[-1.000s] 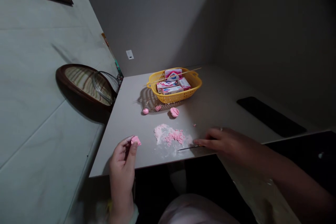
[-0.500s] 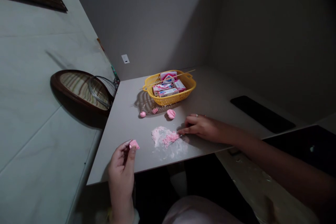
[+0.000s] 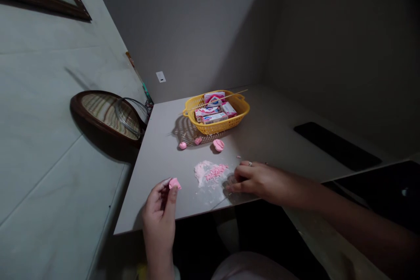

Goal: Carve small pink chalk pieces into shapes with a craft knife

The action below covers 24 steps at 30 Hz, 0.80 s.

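Between the thumb and fingers of my left hand [image 3: 160,210] is a small, blocky piece of pink soap [image 3: 175,183], held just above the table near its front edge. My right hand [image 3: 252,179] is closed in a pinch low over the tabletop. A thin line runs from its fingertips toward the front edge; I cannot make out what it is. Just left of those fingers lie pink soap crumbs [image 3: 216,171] and a patch of pale powder [image 3: 201,173]. Farther back are a rounded pink lump [image 3: 218,145] with creases and two smaller pink pieces, one a little ball [image 3: 182,145].
A yellow plastic basket [image 3: 216,128] at the back of the grey table [image 3: 147,175] holds several pink-and-white boxes [image 3: 215,118], with a thin stick [image 3: 234,94] across it. A dark flat slab [image 3: 337,145] lies at right. A brown-rimmed oval object [image 3: 106,118] stands left of the table.
My right hand has moved from the crumbs toward the table's front edge. The crumbs are gathered in a narrower strip. My left hand still holds the pink piece; the view has shifted slightly.
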Available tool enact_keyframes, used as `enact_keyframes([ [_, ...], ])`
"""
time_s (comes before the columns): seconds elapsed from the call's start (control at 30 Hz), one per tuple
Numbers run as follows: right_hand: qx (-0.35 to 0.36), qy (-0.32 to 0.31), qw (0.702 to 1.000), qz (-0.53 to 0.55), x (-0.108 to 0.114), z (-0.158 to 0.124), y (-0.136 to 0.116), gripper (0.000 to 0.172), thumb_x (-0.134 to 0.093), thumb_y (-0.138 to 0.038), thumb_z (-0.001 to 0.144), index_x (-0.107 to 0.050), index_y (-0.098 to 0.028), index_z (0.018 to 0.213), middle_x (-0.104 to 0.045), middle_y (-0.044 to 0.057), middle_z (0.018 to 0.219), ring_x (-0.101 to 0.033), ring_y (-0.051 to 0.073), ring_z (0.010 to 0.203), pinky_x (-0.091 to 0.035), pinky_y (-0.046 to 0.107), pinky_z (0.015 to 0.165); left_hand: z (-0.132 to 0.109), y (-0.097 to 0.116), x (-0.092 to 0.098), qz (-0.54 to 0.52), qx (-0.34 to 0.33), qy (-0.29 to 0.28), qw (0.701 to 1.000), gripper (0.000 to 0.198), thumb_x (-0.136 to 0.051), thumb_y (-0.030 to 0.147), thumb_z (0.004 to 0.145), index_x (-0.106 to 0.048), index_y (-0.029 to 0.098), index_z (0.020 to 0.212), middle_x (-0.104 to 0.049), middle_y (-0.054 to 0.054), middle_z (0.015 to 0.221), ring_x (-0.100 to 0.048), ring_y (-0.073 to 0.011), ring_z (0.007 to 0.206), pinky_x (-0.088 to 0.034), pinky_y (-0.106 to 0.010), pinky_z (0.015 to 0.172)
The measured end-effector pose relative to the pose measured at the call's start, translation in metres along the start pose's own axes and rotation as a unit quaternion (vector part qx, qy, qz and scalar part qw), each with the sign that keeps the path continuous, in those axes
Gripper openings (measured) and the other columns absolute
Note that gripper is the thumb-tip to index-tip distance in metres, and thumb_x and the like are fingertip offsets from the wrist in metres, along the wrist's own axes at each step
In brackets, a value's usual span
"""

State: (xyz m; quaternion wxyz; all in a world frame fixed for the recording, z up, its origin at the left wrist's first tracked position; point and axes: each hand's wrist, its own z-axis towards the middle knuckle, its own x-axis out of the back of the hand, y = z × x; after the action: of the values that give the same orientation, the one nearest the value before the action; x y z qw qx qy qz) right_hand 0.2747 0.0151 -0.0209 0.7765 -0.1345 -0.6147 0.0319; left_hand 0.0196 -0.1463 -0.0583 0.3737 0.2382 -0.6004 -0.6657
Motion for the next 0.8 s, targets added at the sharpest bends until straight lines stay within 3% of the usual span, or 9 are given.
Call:
enact_keyframes([
  [0.37, -0.080, 0.023, 0.993, -0.086, -0.009, 0.032, 0.029, 0.041, -0.039, -0.022, 0.107, -0.071, -0.025, 0.131, -0.064, 0.010, 0.095, -0.057, 0.024, 0.087, -0.044, 0.034, 0.076, 0.001, 0.000, 0.000, 0.009, -0.005, 0.001, 1.000, 0.045, -0.077, 0.057, 0.080, -0.073, 0.020, 0.105, -0.078, -0.009, 0.104, -0.074, -0.0230, 0.095, -0.059, -0.033, 0.087],
  [0.57, -0.076, 0.019, 0.994, -0.077, 0.000, 0.029, -0.003, 0.038, -0.042, -0.020, 0.106, -0.070, -0.022, 0.132, -0.066, 0.012, 0.101, -0.059, 0.024, 0.088, -0.045, 0.034, 0.078, 0.001, -0.002, 0.000, 0.026, -0.023, -0.001, 0.999, 0.043, -0.076, 0.056, 0.082, -0.073, 0.020, 0.104, -0.078, -0.009, 0.102, -0.073, -0.0219, 0.094, -0.059, -0.032, 0.087],
  [0.7, -0.046, -0.017, 0.996, -0.071, -0.006, 0.028, -0.028, 0.039, -0.053, -0.018, 0.102, -0.066, -0.027, 0.138, -0.067, 0.008, 0.103, -0.062, 0.021, 0.087, -0.045, 0.030, 0.076, 0.004, -0.005, 0.000, 0.029, -0.029, 0.006, 0.999, 0.046, -0.075, 0.058, 0.081, -0.072, 0.019, 0.104, -0.078, -0.009, 0.101, -0.073, -0.0217, 0.092, -0.059, -0.032, 0.084],
  [0.8, -0.052, -0.027, 0.995, -0.085, -0.010, 0.034, -0.033, 0.039, -0.055, -0.016, 0.101, -0.065, -0.023, 0.138, -0.067, 0.010, 0.106, -0.062, 0.023, 0.088, -0.045, 0.032, 0.075, 0.005, -0.006, 0.000, 0.027, -0.029, 0.009, 0.999, 0.047, -0.076, 0.058, 0.081, -0.072, 0.019, 0.106, -0.078, -0.009, 0.103, -0.073, -0.0211, 0.093, -0.059, -0.032, 0.086],
])
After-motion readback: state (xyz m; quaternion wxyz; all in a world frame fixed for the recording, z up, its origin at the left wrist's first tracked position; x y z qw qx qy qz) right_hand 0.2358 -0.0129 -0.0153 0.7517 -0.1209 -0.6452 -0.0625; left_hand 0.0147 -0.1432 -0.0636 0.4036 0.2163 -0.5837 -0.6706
